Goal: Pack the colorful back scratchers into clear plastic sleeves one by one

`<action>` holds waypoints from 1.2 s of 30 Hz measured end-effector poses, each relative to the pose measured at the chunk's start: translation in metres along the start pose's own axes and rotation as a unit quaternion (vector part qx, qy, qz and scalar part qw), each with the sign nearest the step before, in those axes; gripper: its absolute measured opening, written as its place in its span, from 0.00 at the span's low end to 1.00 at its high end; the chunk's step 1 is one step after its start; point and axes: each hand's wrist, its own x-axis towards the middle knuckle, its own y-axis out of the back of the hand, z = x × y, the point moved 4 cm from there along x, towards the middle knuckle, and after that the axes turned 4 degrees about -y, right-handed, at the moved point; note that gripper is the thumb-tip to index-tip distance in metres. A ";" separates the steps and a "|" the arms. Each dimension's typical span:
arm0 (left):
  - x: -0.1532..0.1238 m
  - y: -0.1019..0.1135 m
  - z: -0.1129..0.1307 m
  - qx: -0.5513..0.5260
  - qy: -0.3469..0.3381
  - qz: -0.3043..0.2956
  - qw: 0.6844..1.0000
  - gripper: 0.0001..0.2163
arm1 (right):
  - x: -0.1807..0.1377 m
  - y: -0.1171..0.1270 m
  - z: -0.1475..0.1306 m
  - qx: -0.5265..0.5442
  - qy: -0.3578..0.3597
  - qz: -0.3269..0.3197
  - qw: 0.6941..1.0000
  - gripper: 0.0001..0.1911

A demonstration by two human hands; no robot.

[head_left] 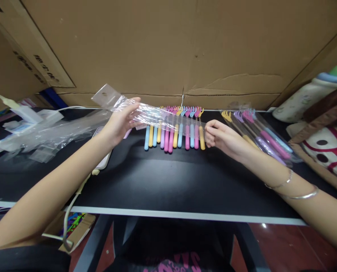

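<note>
Both hands hold one long clear plastic sleeve [157,115] stretched sideways above the black table [168,189]. My left hand [120,121] grips it near its header end, fingers curled over the top. My right hand [219,136] pinches the other end between thumb and fingers. Under the sleeve lies a row of several small forks [174,132] with blue, yellow, pink and purple handles, tines pointing toward the cardboard wall.
Packed sleeves of forks [259,136] lie at the right. A heap of empty clear sleeves [44,132] sits at the left, beside a white phone [104,160] with a cable. Cardboard [168,49] stands behind; a patterned bag [324,143] at far right.
</note>
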 end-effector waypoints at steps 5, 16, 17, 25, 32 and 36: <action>0.008 0.013 0.003 0.013 -0.048 0.044 0.998 0.18 | 0.002 0.005 -0.002 -0.033 0.025 0.000 0.999 0.18; 0.005 0.008 0.002 -0.002 -0.035 0.035 0.999 0.16 | 0.008 0.021 -0.001 -0.044 0.028 0.027 0.998 0.17; 0.004 0.008 0.003 0.003 -0.037 0.035 0.999 0.16 | 0.007 0.021 -0.002 -0.044 0.027 0.026 0.998 0.17; 0.014 0.020 0.000 0.020 -0.021 0.084 0.996 0.16 | 0.007 0.031 -0.007 -0.026 0.005 0.052 0.998 0.17; 0.011 0.036 0.014 0.213 -0.203 0.151 0.944 0.14 | 0.009 0.032 0.000 -0.079 -0.012 0.044 0.996 0.17; -0.008 0.010 0.031 0.364 -0.313 0.056 0.876 0.09 | 0.007 0.022 0.000 -0.103 -0.018 0.017 0.994 0.18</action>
